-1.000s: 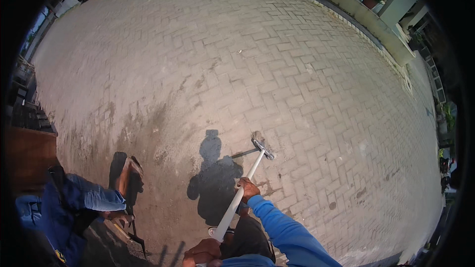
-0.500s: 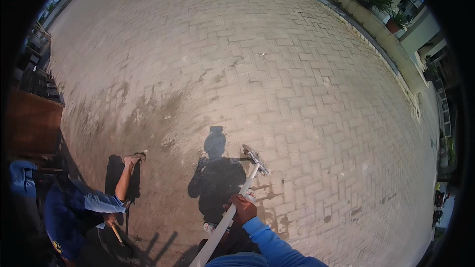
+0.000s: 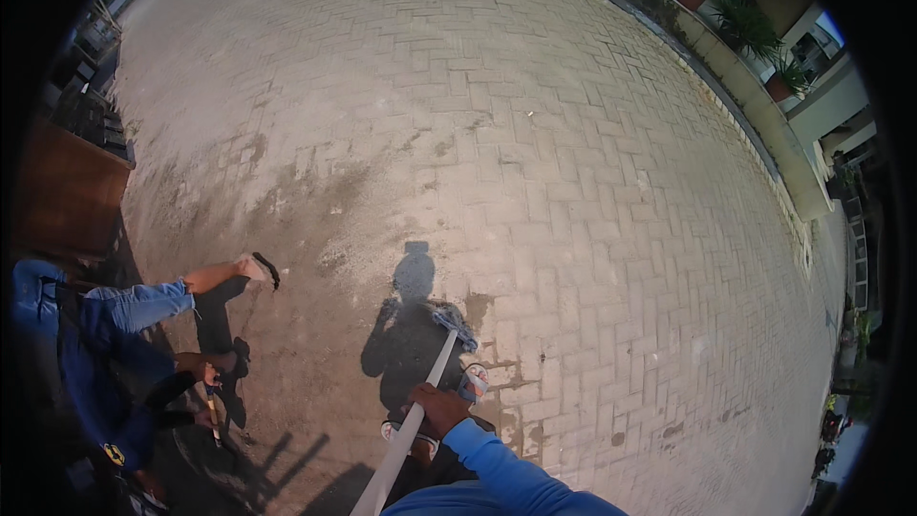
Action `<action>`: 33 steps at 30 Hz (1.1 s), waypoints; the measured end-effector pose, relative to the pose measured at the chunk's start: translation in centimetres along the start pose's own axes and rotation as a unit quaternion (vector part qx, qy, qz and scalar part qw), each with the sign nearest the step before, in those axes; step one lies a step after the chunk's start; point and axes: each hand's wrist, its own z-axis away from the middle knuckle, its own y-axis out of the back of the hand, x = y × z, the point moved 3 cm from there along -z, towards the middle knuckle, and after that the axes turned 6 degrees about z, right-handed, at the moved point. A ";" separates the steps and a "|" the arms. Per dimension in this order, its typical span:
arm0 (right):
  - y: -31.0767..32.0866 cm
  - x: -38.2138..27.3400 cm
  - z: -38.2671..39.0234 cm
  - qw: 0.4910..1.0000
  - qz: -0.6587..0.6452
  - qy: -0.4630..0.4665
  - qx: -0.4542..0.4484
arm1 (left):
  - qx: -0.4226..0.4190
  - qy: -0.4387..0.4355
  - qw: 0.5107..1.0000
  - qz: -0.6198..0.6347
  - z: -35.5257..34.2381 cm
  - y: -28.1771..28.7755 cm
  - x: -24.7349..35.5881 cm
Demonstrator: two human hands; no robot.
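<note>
My right hand (image 3: 439, 408), in a blue sleeve, is closed round a long pale pole (image 3: 423, 408). The pole slants from the lower edge up to a narrow crosswise grey head (image 3: 456, 327). This head rests on the paving, at the right side of my shadow. Whether it is a broom or a rake I cannot make out. My left hand is out of view. My feet, in patterned footwear (image 3: 473, 382), stand on either side of the pole.
Another person (image 3: 105, 377) in dark blue bends at the left, one leg stretched out, holding a wooden-handled tool (image 3: 212, 411). Brown sandy dirt (image 3: 296, 344) covers the block paving (image 3: 592, 258) there. A brown panel (image 3: 72, 191) stands far left; a low wall (image 3: 735, 76) with potted plants borders the right.
My right hand and the pole have shifted left, and the tool's head has come nearer and left, into my shadow. The other person's leg has swung up toward the far side.
</note>
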 end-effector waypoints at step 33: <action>-31.8 -9.6 2.3 0.990 -0.084 -0.077 -0.079 | 0.103 0.041 0.979 -0.173 20.1 14.2 -0.2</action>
